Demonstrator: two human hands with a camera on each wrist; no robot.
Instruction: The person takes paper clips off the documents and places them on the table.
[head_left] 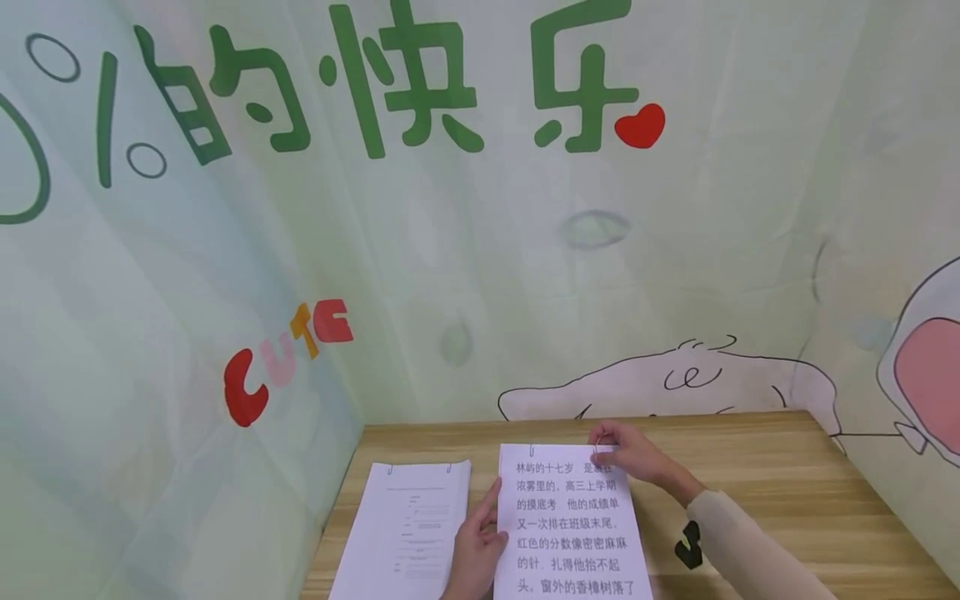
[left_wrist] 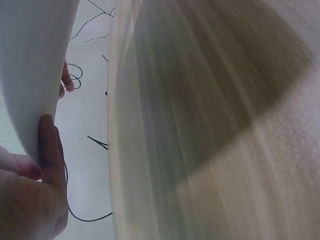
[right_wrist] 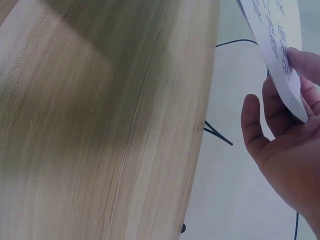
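Observation:
A stack of printed sheets point(head_left: 570, 533) with large Chinese text is raised off the table, a paper clip point(head_left: 532, 451) at its top left. My left hand point(head_left: 478, 546) holds the stack by its left edge; in the left wrist view the sheets pass between its thumb and fingers. At the top right corner, my right hand point(head_left: 630, 454) pinches the stack beside a second clip that its fingers partly cover. The right wrist view shows the thumb point(right_wrist: 305, 65) on the printed face and the other fingers behind.
Another clipped stack of sheets point(head_left: 405, 533) with small print lies left on the wooden table point(head_left: 750, 475). A small black object point(head_left: 688, 546) sits by the right sleeve point(head_left: 750, 542). A printed curtain point(head_left: 480, 250) stands behind the table and along its left side.

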